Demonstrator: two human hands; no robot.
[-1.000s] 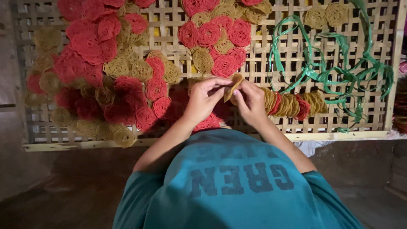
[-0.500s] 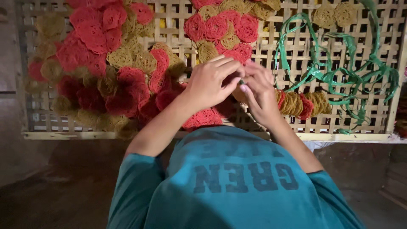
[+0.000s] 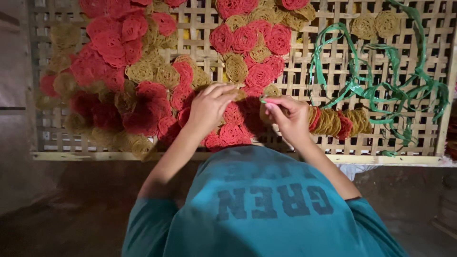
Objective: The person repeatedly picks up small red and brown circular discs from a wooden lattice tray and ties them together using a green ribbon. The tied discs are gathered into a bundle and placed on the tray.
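Bamboo tray (image 3: 295, 81) holds red and tan discs (image 3: 143, 71) — left hand (image 3: 209, 107) and right hand (image 3: 288, 116) each pinch one.

One head-worn camera looks steeply down, close over the lattice tray (image 3: 238, 156).

Loose woven discs (image 3: 143, 90) heaped on the lattice tray (image 3: 295, 81) at left and centre, stacked discs (image 3: 340, 123) lined up at right, plastic strips (image 3: 381, 90) behind them
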